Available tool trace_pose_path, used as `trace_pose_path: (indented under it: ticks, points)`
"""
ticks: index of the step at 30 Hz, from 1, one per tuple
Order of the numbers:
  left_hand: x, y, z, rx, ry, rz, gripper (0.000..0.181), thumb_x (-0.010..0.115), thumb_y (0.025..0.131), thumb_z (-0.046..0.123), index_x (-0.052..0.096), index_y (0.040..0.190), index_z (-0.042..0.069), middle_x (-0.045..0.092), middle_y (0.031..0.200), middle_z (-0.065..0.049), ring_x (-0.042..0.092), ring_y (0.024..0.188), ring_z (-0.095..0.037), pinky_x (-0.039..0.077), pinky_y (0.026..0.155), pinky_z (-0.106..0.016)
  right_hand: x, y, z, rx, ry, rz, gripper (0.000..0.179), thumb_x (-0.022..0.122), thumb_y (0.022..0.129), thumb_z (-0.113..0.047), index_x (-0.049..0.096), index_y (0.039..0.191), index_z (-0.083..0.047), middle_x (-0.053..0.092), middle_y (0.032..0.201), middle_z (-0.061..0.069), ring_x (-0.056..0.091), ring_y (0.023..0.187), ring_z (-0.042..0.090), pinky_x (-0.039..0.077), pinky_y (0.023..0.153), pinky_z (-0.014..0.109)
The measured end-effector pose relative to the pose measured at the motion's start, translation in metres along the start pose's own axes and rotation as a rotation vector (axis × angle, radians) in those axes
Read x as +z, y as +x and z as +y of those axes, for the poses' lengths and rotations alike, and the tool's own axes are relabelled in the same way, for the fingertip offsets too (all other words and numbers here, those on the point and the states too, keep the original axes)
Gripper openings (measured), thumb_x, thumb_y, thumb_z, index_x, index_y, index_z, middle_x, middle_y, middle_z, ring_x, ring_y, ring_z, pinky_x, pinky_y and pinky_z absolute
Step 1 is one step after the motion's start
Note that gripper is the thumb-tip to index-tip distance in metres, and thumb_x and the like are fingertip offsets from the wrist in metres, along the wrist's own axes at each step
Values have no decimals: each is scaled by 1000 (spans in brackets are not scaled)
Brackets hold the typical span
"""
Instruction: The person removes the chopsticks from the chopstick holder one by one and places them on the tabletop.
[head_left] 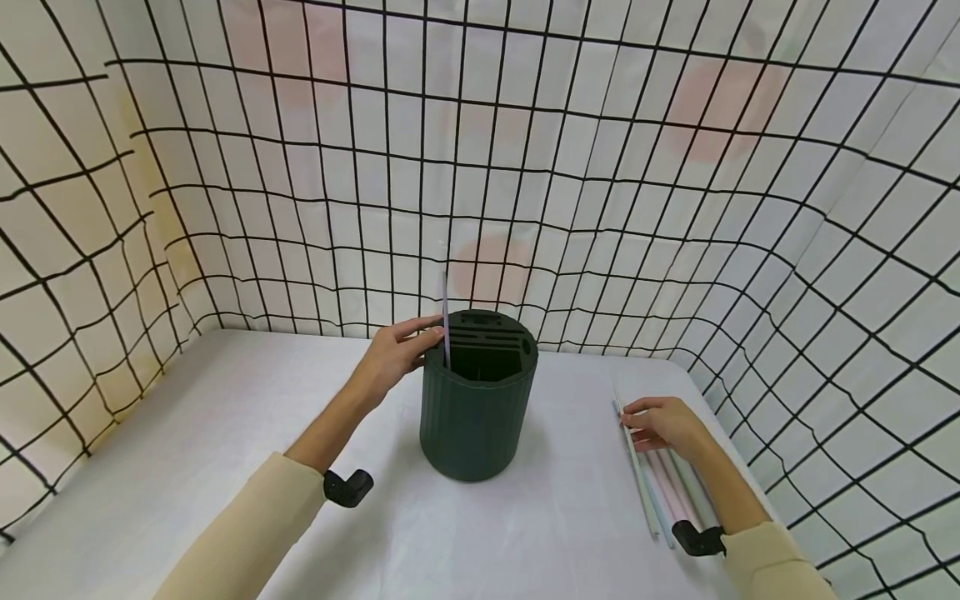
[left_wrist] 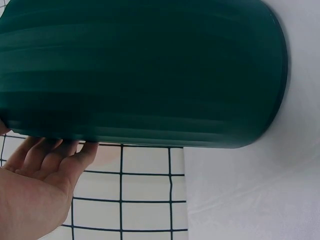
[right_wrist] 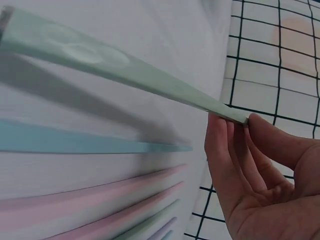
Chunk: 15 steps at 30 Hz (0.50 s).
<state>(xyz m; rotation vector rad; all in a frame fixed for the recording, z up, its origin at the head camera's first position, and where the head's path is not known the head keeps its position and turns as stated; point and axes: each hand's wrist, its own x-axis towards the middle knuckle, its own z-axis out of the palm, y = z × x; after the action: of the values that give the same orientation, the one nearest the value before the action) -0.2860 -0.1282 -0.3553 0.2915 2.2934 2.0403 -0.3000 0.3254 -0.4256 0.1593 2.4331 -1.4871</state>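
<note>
A dark green ribbed utensil holder [head_left: 468, 425] stands upright mid-table, with slots across the back of its top and a larger opening in front. My left hand [head_left: 393, 354] grips its upper left side, thumb and fingers around the rim. A purple chopstick [head_left: 446, 312] stands in the front opening, beside the left thumb. In the left wrist view, the fingers [left_wrist: 55, 155] touch the holder's wall. Over at the right, my right hand [head_left: 663, 423] pinches a pale green chopstick [right_wrist: 110, 62] near its far end, and its near part hangs above the table.
Beneath the right hand lies a row of pastel chopsticks: a blue one [right_wrist: 75, 139], pink ones [right_wrist: 95, 195] and a green one [right_wrist: 145, 220]. A black wire grid [head_left: 480, 167] over white cloth surrounds the white table [head_left: 570, 517] at the back and sides.
</note>
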Motion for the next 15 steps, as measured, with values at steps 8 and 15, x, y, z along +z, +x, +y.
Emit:
trace_pose_path:
  ticks: [8, 15]
  points:
    - [0, 2, -2, 8, 5, -1, 48, 65, 101, 37, 59, 144, 18, 61, 142, -8, 61, 129, -23, 49, 110, -41, 3, 6, 18, 33, -28, -24, 32, 71, 94, -12, 66, 118, 9, 76, 85, 4, 69, 68, 14, 63, 62, 31]
    - [-1, 2, -2, 6, 9, 3, 48, 65, 100, 38, 60, 144, 19, 62, 142, -7, 62, 129, -22, 49, 110, -41, 4, 8, 24, 52, -30, -10, 32, 72, 93, -11, 66, 118, 9, 75, 85, 3, 69, 70, 14, 63, 64, 30]
